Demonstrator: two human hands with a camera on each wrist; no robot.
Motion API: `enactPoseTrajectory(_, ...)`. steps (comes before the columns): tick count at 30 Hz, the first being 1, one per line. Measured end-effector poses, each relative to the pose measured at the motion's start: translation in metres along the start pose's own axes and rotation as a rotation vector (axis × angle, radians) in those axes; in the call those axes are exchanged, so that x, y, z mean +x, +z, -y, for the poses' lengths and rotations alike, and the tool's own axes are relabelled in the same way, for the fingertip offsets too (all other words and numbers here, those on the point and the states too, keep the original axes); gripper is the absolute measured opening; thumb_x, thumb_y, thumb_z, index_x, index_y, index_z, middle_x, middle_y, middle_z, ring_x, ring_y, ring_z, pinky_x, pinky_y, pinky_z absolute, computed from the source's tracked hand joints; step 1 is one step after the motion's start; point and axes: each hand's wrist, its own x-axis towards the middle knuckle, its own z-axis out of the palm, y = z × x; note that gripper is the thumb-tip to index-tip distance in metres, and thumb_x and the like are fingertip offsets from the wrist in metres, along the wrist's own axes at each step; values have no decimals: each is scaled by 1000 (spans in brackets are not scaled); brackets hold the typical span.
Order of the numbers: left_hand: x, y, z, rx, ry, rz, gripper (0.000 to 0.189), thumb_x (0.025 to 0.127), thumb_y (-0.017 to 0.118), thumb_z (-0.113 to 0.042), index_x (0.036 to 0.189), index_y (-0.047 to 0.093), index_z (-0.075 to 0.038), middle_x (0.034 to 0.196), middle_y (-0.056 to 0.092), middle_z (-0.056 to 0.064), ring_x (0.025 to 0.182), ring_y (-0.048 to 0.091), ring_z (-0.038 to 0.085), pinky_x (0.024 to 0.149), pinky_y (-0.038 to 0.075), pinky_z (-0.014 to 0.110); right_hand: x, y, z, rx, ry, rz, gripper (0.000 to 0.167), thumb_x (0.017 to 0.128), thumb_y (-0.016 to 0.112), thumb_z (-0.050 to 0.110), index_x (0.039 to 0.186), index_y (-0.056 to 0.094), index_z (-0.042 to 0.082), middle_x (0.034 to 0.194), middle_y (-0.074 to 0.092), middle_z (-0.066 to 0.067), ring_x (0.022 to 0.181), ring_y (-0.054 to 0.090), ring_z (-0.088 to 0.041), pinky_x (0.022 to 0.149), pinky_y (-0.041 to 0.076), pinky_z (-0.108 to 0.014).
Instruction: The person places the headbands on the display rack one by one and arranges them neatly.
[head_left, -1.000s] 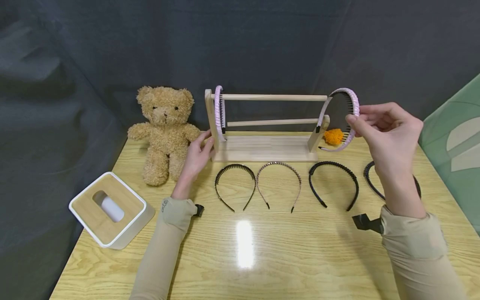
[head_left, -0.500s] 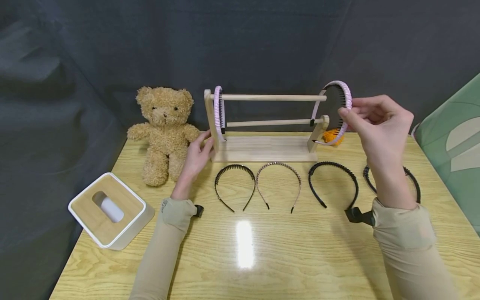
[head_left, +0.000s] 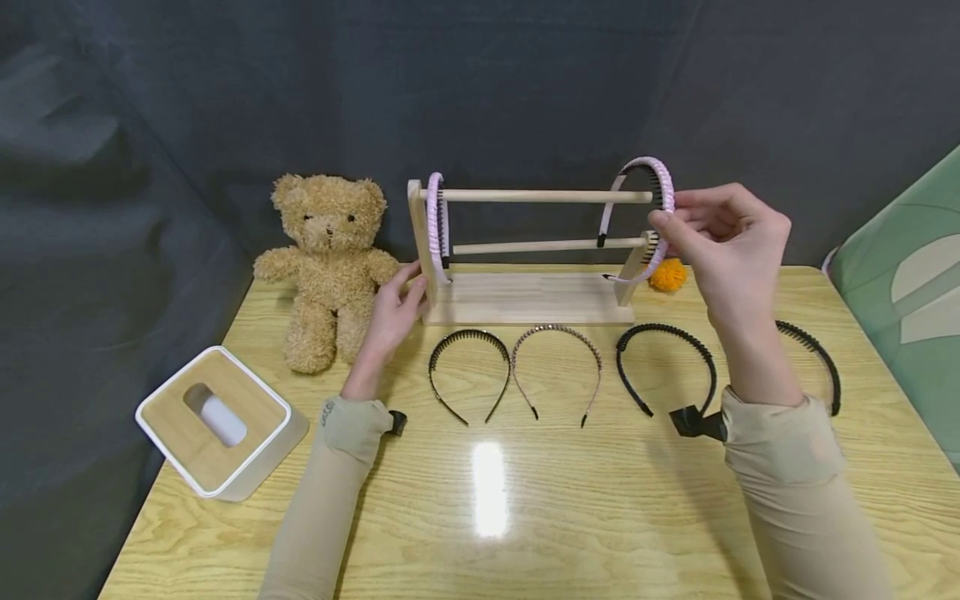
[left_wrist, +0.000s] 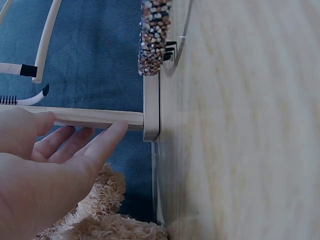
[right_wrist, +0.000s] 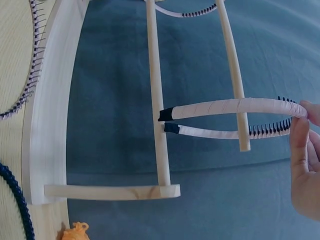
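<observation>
Right hand (head_left: 731, 242) pinches a lilac headband (right_wrist: 215, 107) at its arch, thumb against fingers; grip firm-looking. Headband is at the right end of the wooden rack (head_left: 525, 302), near the back edge of the desk (head_left: 585, 508), its arms straddling the free end of the upper rod (head_left: 540, 197). Black tips overlap the lower rod (head_left: 525, 247) in the right wrist view; contact unclear. Left hand (head_left: 393, 308) touches the tall left upright (head_left: 420, 242), beside the teddy bear (head_left: 330, 258); can't tell if that grip really clamps or just rests. Second lilac headband (head_left: 433, 217) hangs on the upper rod, just beside that upright.

Risks, my read: letting go while the band sits this near the rod's open end could drop it onto the desk near the orange object (head_left: 667, 275). Tips or teeth could snag the lower rod or short right upright (right_wrist: 110, 192) if lowered crooked; a shove then, with a loose left hand, could skew the rack. Dropping the right forearm could let its black wrist mount (head_left: 701, 422) knock the black headband (head_left: 667, 327) beneath.
</observation>
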Motion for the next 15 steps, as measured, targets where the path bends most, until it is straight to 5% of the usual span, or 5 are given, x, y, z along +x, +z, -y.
enactPoseTrajectory(15, 0, 0, 0, 6, -1, -4, 46, 117, 48, -14, 161, 47, -1, 157, 50, 25, 129, 63, 46, 110, 56, 43, 2, 21, -7, 24, -20, 30, 24, 81, 87, -11, 102, 76, -15, 79, 75, -10, 64, 66, -17, 58, 57, -17)
